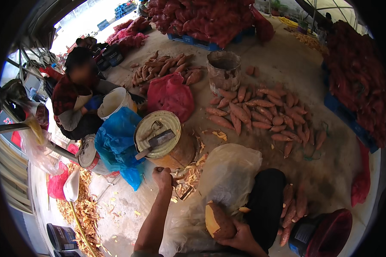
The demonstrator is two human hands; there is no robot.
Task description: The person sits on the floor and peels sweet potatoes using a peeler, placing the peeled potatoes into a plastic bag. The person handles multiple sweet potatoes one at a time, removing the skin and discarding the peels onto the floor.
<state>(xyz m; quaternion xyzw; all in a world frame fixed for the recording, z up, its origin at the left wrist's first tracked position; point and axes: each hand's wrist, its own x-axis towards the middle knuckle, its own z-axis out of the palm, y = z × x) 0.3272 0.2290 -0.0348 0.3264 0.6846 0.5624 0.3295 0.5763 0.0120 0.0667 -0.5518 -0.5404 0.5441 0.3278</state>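
Note:
My left hand (pixel 163 178) is closed around the handle of a peeler (pixel 184 191), whose metal frame points down and right over peelings on the floor. In my right hand (pixel 239 237) is a large sweet potato (pixel 219 221), partly peeled, with yellow flesh bared on its left side. A clear plastic sheet (pixel 231 173) lies across my lap, and a small piece of peel (pixel 244 209) rests beside the sweet potato. Beyond my left hand stands a rusty metal drum (pixel 177 157) with a cleaver (pixel 157 141) lying on its lid.
Sweet potatoes (pixel 263 109) are heaped on the floor ahead, with more (pixel 292 205) by my right leg, near a black bucket (pixel 321 231). Left are a blue plastic bag (pixel 117 141), peelings (pixel 83 212) and a seated co-worker (pixel 80 93). Filled red mesh sacks (pixel 357 83) sit on pallets.

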